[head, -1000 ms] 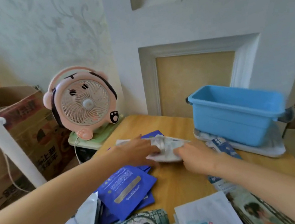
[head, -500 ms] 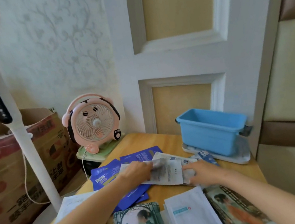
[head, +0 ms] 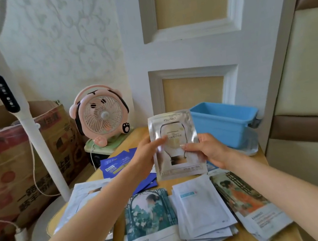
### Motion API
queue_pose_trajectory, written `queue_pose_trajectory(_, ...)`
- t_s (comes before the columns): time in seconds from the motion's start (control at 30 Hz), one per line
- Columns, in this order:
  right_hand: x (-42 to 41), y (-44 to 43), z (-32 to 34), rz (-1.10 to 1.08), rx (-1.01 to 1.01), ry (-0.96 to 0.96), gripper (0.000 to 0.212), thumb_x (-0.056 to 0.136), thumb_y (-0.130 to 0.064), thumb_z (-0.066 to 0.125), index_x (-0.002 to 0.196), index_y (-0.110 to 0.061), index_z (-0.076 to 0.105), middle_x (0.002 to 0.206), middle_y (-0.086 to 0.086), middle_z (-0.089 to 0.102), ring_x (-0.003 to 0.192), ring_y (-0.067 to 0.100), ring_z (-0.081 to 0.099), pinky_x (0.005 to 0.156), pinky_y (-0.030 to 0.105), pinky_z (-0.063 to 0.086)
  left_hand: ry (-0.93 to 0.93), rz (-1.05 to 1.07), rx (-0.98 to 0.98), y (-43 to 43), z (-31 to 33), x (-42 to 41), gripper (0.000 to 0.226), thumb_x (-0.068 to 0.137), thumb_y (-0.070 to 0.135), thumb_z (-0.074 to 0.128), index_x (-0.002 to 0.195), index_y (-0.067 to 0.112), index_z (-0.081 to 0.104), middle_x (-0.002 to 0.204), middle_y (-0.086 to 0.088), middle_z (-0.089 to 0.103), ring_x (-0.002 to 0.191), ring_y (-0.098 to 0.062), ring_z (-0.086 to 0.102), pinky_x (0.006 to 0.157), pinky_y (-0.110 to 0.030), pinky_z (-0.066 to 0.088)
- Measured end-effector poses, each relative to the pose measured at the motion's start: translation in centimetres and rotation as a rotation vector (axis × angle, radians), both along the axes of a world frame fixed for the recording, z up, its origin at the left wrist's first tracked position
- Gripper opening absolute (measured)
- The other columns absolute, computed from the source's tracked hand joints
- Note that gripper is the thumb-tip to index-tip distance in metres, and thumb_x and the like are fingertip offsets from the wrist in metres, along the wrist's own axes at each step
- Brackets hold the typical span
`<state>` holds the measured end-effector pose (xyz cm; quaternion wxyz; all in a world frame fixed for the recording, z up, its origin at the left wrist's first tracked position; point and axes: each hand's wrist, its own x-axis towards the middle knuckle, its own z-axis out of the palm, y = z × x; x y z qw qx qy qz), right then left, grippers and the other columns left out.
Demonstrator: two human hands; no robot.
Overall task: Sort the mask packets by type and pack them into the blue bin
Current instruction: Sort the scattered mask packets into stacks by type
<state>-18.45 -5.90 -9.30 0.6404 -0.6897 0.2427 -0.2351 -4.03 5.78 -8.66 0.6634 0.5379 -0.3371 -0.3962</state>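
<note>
Both hands hold a silver mask packet [head: 177, 155] upright above the wooden table [head: 258, 240]. My left hand [head: 147, 154] pinches its left edge; my right hand [head: 207, 150] pinches its right edge. The blue bin [head: 224, 124] stands just right of the packet, at the table's far right. On the table lie sorted stacks: green picture packets [head: 150, 225], white packets [head: 202, 207], orange picture packets [head: 250, 204], dark blue packets [head: 117, 163] and pale packets [head: 79, 203] at the left.
A pink desk fan [head: 100, 115] sits at the table's far left corner. A white standing fan pole [head: 20, 114] and a cardboard box [head: 2, 159] are left of the table. A white panelled door [head: 193, 41] is behind the bin.
Both hands lifted the silver packet off the table and turned it upright to face me. The view pulled back and up, showing more of the table.
</note>
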Motion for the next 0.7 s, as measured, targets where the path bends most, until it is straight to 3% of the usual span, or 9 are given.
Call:
queue_pose_trajectory(0.1,-0.1,0.6,-0.2,0.015,-0.006,-0.027,0.033,0.079,-0.009,0.07,0.11,-0.003,0.062,0.104,0.018,0.07,0.096,0.032,0.067,0.082,0.041,0.057,-0.085,0.087,0.038,-0.1,-0.9,-0.2,0.037,0.078,0.007,0.071,0.112,0.001,0.058,0.095,-0.013,0.071,0.081,-0.026,0.068,0.077,-0.039,0.056)
queue_pose_trajectory(0.17,-0.4,1.4,0.1,0.13,0.015,-0.039,0.028,0.079,-0.008,0.069,0.106,-0.011,0.063,0.102,0.014,0.071,0.093,0.029,0.069,0.071,0.032,0.059,-0.002,0.213,-0.018,-0.1,-1.1,-0.1,0.036,0.074,0.008,0.075,0.107,0.003,0.062,0.099,-0.015,0.071,0.09,-0.031,0.067,0.086,-0.046,0.054)
queue_pose_trajectory(0.23,-0.6,2.0,0.3,0.193,0.044,-0.048,0.019,0.08,-0.004,0.067,0.098,-0.011,0.064,0.095,0.014,0.072,0.083,0.028,0.07,0.066,0.031,0.06,0.128,0.263,-0.104,0.0,-0.6,0.0,0.037,0.074,0.007,0.074,0.109,0.005,0.062,0.105,-0.014,0.07,0.099,-0.032,0.066,0.088,-0.048,0.053)
queue_pose_trajectory(0.33,-0.2,1.5,0.0,0.013,0.174,-0.182,0.016,0.082,-0.001,0.065,0.097,-0.006,0.063,0.093,0.014,0.071,0.079,0.022,0.07,0.068,0.03,0.06,0.187,0.198,-0.153,0.5,0.3,-0.1,0.037,0.082,0.008,0.065,0.118,0.004,0.058,0.109,-0.013,0.069,0.1,-0.03,0.064,0.083,-0.04,0.055)
queue_pose_trajectory(0.4,0.0,0.5,-0.2,-0.102,0.303,-0.284,0.012,0.084,-0.003,0.063,0.094,-0.009,0.063,0.09,0.008,0.07,0.077,0.016,0.068,0.064,0.026,0.058,0.198,0.047,-0.183,1.3,0.9,0.1,0.033,0.094,0.03,0.048,0.117,0.01,0.059,0.105,-0.008,0.071,0.095,-0.027,0.066,0.073,-0.033,0.058)
queue_pose_trajectory(0.47,0.1,-0.4,-0.3,-0.154,0.352,-0.328,0.007,0.086,-0.007,0.061,0.088,-0.014,0.062,0.086,0.003,0.068,0.077,0.014,0.064,0.066,0.025,0.053,0.352,-0.095,-0.211,2.2,0.9,1.2,0.067,0.09,0.065,0.024,0.122,0.016,0.057,0.116,-0.01,0.067,0.1,-0.03,0.066,0.072,-0.037,0.059)
queue_pose_trajectory(0.53,0.2,-0.9,-0.4,-0.185,0.339,-0.313,0.007,0.087,-0.008,0.06,0.09,-0.014,0.062,0.084,0.003,0.064,0.078,0.015,0.059,0.068,0.027,0.049,0.471,-0.169,-0.184,3.0,1.0,2.6,0.091,0.078,0.08,0.012,0.121,0.013,0.058,0.119,-0.015,0.065,0.102,-0.034,0.066,0.074,-0.044,0.058)
queue_pose_trajectory(0.6,0.5,-1.1,-0.5,-0.191,0.252,-0.247,0.009,0.086,-0.006,0.06,0.09,-0.014,0.064,0.084,0.004,0.065,0.078,0.015,0.058,0.068,0.027,0.047,0.386,-0.213,-0.08,3.6,1.1,3.6,0.093,0.078,0.08,0.015,0.118,0.01,0.06,0.117,-0.015,0.066,0.104,-0.033,0.065,0.088,-0.048,0.052)
queue_pose_trajectory(0.7,1.7,-0.5,-0.9,-0.111,0.045,-0.102,0.013,0.085,-0.006,0.063,0.092,-0.016,0.069,0.09,0.004,0.069,0.086,0.017,0.062,0.079,0.027,0.048,0.003,-0.285,0.178,4.6,1.2,4.0,0.048,0.089,0.05,0.05,0.11,0.01,0.066,0.115,-0.015,0.064,0.101,-0.027,0.064,0.095,-0.042,0.046)
